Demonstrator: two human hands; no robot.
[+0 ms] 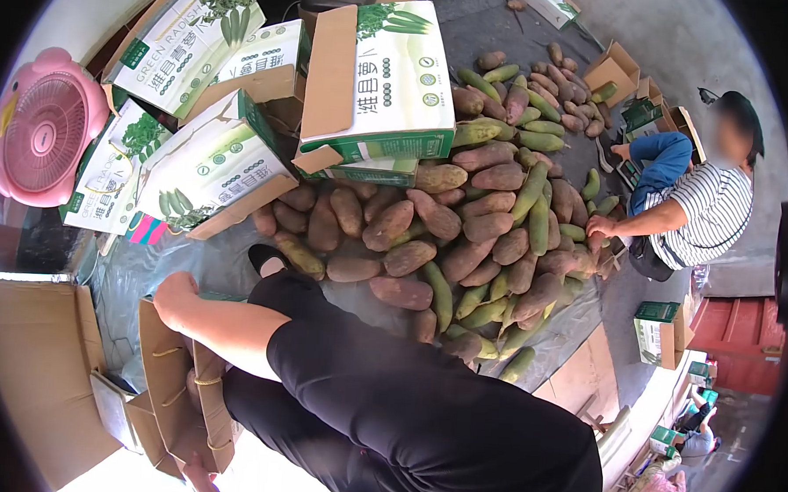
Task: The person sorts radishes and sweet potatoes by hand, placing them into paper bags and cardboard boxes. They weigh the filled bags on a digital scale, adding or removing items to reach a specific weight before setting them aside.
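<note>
A cardboard box stands with its flaps up at lower left, cord handles on its inner brown walls. My right hand bends over its upper edge; the fingers are hidden from view. At the lower edge, my left hand grips the cardboard, only partly in frame. Inside the box, a reddish-brown root shows in part. Beyond my black-clad leg, a large pile of reddish-brown roots and long green radishes spreads over plastic sheeting.
Printed green-and-white cartons stack at upper left, beside a pink fan. A person in a striped shirt sits right of the pile, one hand on it. An open carton stands at right. Flattened cardboard lies at far left.
</note>
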